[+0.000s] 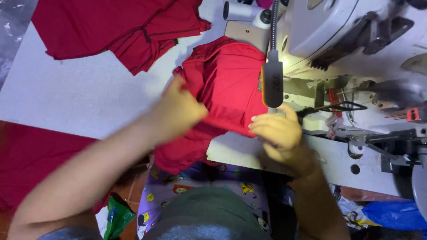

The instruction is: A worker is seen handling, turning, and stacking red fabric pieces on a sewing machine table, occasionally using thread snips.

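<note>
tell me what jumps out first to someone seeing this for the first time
The bright red garment at the centre, lit by the sewing machine lamp, catches the eye first. The left hand grips its folded edge while the right hand pinches the same edge at the machine bed. A heap of red fabric pieces lies at the top left of the white table.

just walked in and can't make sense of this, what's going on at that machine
A person sits at a white sewing machine, working a red cloth with both bare hands. The left hand grips a fold of the cloth and the right hand holds its edge beside the machine's lamp. More red fabric lies piled on the white table to the left.
</note>
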